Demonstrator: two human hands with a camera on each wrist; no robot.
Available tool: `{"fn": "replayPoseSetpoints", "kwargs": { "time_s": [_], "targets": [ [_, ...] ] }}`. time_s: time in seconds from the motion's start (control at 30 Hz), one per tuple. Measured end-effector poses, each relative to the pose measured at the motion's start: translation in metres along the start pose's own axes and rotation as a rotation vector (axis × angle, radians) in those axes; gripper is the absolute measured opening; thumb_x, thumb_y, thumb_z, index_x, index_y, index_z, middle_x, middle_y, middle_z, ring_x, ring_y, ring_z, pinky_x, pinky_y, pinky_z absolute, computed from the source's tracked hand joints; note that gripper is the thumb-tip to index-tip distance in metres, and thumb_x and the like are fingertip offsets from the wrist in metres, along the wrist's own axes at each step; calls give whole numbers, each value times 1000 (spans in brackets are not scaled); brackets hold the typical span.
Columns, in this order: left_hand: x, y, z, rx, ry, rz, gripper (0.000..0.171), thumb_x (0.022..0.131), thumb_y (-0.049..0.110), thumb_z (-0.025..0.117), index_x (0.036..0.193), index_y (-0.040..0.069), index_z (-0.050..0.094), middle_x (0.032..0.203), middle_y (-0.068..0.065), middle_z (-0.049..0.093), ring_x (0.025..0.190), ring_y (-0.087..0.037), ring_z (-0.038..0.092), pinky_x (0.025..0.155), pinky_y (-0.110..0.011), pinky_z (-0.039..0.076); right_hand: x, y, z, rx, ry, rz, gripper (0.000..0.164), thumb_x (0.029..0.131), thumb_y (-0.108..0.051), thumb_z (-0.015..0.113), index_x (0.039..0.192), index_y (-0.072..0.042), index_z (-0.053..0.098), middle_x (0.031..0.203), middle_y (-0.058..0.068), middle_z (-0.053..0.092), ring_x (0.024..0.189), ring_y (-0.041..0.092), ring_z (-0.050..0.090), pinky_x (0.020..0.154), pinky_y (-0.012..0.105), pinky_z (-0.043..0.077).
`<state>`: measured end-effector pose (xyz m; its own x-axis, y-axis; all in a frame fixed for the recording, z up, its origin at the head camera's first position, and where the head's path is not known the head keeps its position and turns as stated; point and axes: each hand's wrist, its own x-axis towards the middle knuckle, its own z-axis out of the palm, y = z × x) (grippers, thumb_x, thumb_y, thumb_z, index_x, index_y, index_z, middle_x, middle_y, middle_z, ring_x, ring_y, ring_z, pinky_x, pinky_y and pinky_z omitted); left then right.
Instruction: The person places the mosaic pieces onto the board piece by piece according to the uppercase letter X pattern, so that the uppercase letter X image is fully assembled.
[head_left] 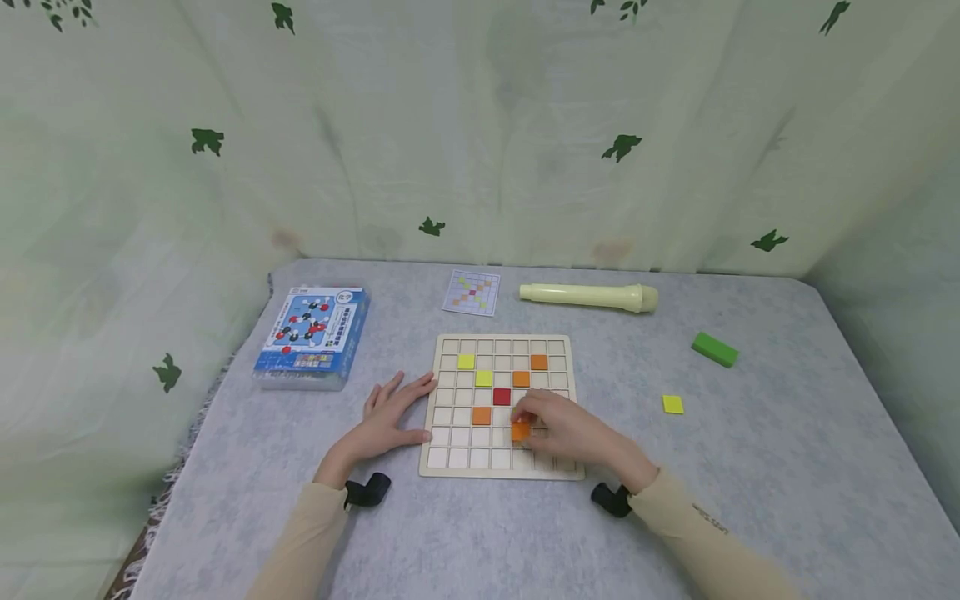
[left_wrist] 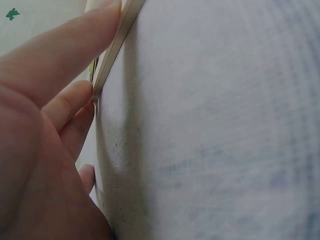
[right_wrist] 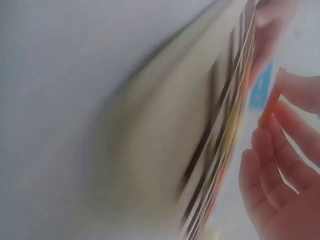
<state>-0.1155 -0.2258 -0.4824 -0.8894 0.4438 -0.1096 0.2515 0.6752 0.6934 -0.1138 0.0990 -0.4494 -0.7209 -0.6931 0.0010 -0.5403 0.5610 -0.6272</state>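
A pale wooden grid board (head_left: pixel 438 459) lies at the middle of the table. Set in its squares are two yellow tiles (head_left: pixel 467 362), a red tile (head_left: pixel 502 397) and three orange tiles (head_left: pixel 482 416). Over the lower right part of the board, my right hand (head_left: pixel 566 425) pinches another orange tile (head_left: pixel 521 432). The right wrist view has this orange tile (right_wrist: pixel 270 102) tilted between thumb and fingertips, above the board's surface. With fingers spread, my left hand (head_left: pixel 382 421) rests at the board's left edge; in the left wrist view its thumb (left_wrist: pixel 75 47) touches the board's side.
A patterned card (head_left: pixel 471 292) lies behind the board, beside a pale yellow tube-like stick (head_left: pixel 585 297). On the left is a blue and white box (head_left: pixel 311 337). Right of the board are a loose yellow tile (head_left: pixel 672 404) and a green block (head_left: pixel 715 349). A curtain (head_left: pixel 480 125) hangs behind the table.
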Motion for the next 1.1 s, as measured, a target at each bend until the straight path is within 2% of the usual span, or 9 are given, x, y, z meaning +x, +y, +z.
{"fn": "replayPoseSetpoints", "kwargs": {
  "time_s": [0.13,0.3,0.47,0.63,0.73,0.83,1.0,1.1],
  "targets": [
    [0,0,0,-2,0,3,79,85,35,72,150,14,34,157,-4,22,143,-35,-4,107,-57,-13,31,-18,14,-31,-33,-69,18,86,-16,71,102,-11,66,96,-7,57,87,10,51,80,24,46],
    [1,-1,-1,1,-4,13,79,85,36,72,150,14,33,157,-3,21,143,-35,-4,106,-58,-13,58,-32,32,-104,-63,-87,13,85,-12,70,97,-12,66,91,-6,55,80,9,49,74,20,44],
    [2,-1,-1,-1,-3,19,79,85,35,72,150,14,34,157,-3,22,143,-36,-4,106,-58,-13,70,-39,44,-201,-48,-89,12,83,-10,70,92,-12,64,88,-5,54,80,10,49,74,18,43],
    [2,-1,-1,0,3,20,79,85,35,73,150,14,34,157,-4,22,143,-36,-4,106,-58,-13,71,-43,44,-202,-37,-83,12,83,-11,71,91,-11,61,87,-4,53,80,11,48,72,18,43],
    [2,0,0,2,2,12,79,85,35,73,150,14,34,157,-4,22,143,-36,-4,106,-58,-13,64,-38,38,-138,-36,-38,13,85,-13,70,95,-12,63,89,-5,53,81,10,49,73,20,44],
    [3,1,1,7,-2,-3,79,85,35,72,150,14,34,157,-4,22,143,-35,-5,107,-58,-13,48,-24,24,-51,-6,30,15,85,-14,70,99,-12,63,91,-6,55,82,10,49,75,24,45],
    [2,3,1,3,-1,-22,80,84,34,73,150,13,34,157,-5,22,143,-35,-5,107,-56,-14,0,17,-10,40,117,141,17,85,-8,70,101,-7,65,94,0,58,85,15,52,76,33,47],
    [0,2,1,7,3,-25,80,84,34,73,150,13,34,157,-5,23,143,-36,-5,107,-57,-13,-34,48,-30,32,191,188,19,85,-7,70,102,-5,64,96,1,60,88,17,55,76,35,49]
  ]
}}
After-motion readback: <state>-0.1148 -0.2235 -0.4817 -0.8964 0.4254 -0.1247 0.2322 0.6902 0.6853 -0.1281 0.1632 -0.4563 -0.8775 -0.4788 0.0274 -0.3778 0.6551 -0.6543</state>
